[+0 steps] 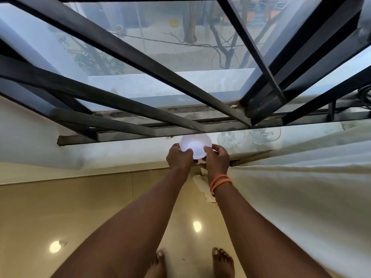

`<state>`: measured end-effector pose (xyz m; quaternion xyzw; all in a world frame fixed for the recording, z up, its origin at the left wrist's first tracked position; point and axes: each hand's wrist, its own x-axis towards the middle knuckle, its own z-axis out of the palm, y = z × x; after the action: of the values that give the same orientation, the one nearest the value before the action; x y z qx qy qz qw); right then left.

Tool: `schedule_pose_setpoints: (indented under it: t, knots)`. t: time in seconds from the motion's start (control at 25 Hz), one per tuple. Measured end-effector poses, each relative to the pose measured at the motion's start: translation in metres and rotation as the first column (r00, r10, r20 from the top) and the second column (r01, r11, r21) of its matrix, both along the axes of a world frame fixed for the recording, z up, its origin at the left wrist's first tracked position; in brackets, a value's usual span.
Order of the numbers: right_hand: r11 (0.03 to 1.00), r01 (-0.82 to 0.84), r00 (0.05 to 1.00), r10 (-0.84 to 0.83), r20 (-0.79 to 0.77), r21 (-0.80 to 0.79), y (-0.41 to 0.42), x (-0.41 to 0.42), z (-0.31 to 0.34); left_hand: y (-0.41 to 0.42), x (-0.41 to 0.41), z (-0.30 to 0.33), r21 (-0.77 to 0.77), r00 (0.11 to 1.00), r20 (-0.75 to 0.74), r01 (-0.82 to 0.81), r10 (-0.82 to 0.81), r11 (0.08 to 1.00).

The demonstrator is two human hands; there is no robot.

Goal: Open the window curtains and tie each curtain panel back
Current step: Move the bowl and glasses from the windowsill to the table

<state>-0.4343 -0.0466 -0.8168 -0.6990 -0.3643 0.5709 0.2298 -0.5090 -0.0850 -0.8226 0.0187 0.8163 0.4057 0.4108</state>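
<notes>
A small white bowl [195, 145] sits at the edge of the window sill [128, 151], and both my hands grip its near rim. My left hand [179, 158] holds its left side, my right hand [216, 159] its right side. A strip of cream cloth [201, 184] hangs below my right hand; whether that hand holds it I cannot tell. The cream curtain panel [301, 197] is gathered to the right and drapes over the sill's right end. Another pale curtain panel [26, 135] lies at the left.
Black window bars [140, 63] cross in front of the glass pane just above the sill. Two clear glass dishes [249, 135] stand on the sill right of the bowl. Glossy beige floor tiles [70, 207] lie below, with my bare feet [222, 261] at the bottom.
</notes>
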Motion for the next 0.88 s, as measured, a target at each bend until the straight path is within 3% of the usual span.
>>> schedule_pose_setpoints:
  t: [0.2,0.28,0.44,0.64,0.88]
  knots:
    - [0.996,0.076,0.988,-0.083,-0.134,-0.057,0.0,0.035,0.006,-0.013,0.017,0.005,0.077,0.961,0.071,0.261,-0.266,0.962]
    - [0.984,0.175,0.978,-0.178,-0.106,-0.033,0.001,0.057,0.011,-0.01,0.023,0.003,0.025,0.916,-0.047,0.401,-0.399,0.916]
    - [0.942,0.329,0.927,-0.335,-0.167,-0.061,-0.002,0.094,0.017,0.009,0.05,-0.005,0.01,0.857,-0.16,0.498,-0.49,0.867]
    - [0.931,0.364,0.92,-0.364,-0.144,-0.026,0.01,0.119,0.015,0.056,0.072,-0.012,-0.093,0.822,-0.376,0.427,-0.428,0.9]
    - [0.94,0.338,0.924,-0.339,-0.178,-0.035,0.024,0.142,0.017,0.075,0.083,-0.033,0.116,0.905,-0.361,0.283,-0.225,0.952]
